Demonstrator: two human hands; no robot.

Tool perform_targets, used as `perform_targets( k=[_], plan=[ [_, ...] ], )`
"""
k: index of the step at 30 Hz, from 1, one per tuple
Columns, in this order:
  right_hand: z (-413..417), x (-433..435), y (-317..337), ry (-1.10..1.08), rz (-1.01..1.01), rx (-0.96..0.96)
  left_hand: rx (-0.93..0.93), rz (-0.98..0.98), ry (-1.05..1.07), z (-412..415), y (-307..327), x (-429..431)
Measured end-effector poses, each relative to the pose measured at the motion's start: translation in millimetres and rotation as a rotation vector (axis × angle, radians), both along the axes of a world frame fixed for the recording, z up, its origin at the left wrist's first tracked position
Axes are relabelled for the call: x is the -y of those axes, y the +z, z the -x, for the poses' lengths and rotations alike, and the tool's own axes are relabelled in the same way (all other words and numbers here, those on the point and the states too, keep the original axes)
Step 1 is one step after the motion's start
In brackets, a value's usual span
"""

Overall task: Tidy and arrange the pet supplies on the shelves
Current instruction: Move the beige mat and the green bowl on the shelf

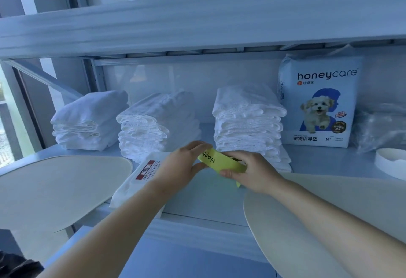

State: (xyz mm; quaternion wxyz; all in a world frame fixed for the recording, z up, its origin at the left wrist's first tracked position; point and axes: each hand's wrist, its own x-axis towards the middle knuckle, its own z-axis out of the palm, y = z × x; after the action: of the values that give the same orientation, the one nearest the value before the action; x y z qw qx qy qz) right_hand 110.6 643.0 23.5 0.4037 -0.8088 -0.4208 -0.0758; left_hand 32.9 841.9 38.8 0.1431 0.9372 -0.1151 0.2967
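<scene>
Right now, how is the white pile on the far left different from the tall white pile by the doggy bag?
The left pile is lower, with a few thick, smooth folds; the tall pile has many thin, crinkly layers. The left pile stands at the end of the shelf; the tall pile sits beside the honeycare bag. Both are white and folded.

White metal shelving (197,25) beside window (7,119).

Left grip (184,164) and right grip (249,172) each pinch one end of a yellow-green band (222,161) lettered "Happ", above the shelf (325,161). Stacked white pads (248,124) stand just behind the grips. A honeycare pack (318,102) stands behind and right of the right grip. A wipes packet (136,181) lies beneath the left wrist.
</scene>
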Motion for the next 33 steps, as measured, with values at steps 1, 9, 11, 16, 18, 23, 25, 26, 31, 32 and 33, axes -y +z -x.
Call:
perform_targets(
  k=[1,9,11,16,18,23,25,26,31,32,33],
  plan=[
    [-1,3,1,-0.007,-0.012,0.030,0.011,0.002,-0.012,-2,1,2],
    [-6,16,5,-0.027,-0.089,0.071,-0.003,-0.008,0.069,-24,15,14],
    [-7,16,3,-0.017,-0.095,0.108,-0.033,0.036,0.097,-30,13,14],
    [-15,21,-5,-0.040,-0.074,0.085,-0.097,0.104,0.133,-36,5,9],
    [-17,24,-11,-0.040,-0.041,0.076,-0.098,0.105,0.172,-37,-1,8],
    [-19,25,-24,-0.037,0.127,0.134,-0.099,0.108,0.269,-47,-10,12],
    [-21,28,-27,-0.040,0.207,0.153,-0.097,0.129,0.279,-49,-12,13],
    [-21,29,-27,-0.036,0.229,0.153,-0.105,0.136,0.288,-50,-12,12],
    [-19,25,-23,0.039,0.198,0.135,-0.182,0.190,0.347,-55,-16,5],
    [-19,23,-23,0.051,0.206,0.124,-0.202,0.213,0.353,-57,-18,3],
    [-18,21,-24,0.063,0.215,0.122,-0.223,0.246,0.356,-58,-20,0]
  ],
)
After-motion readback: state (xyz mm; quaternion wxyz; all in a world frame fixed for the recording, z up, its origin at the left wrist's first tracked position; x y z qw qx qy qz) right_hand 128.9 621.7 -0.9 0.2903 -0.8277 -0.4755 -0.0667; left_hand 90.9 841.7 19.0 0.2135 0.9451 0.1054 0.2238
